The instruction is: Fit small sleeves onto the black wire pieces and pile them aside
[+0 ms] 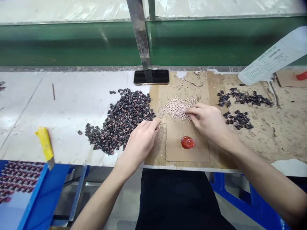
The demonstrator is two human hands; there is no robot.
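My left hand [143,138] rests at the right edge of a large pile of small black pieces [124,118], its fingers bent together; whatever the fingertips hold is too small to make out. My right hand [208,123] pinches at the right side of a heap of tiny pale pieces [177,108], and the item between finger and thumb cannot be made out. Between the hands, nearer the front edge, a small round red thing [187,142] sits on a cardboard square [175,153].
A phone [151,77] lies at a metal post [141,35]. Smaller black piles [238,119] and a leaning white bottle [273,59] are at right. At left are a yellow knife [45,143] and a blue tray [35,198] below the table [24,127].
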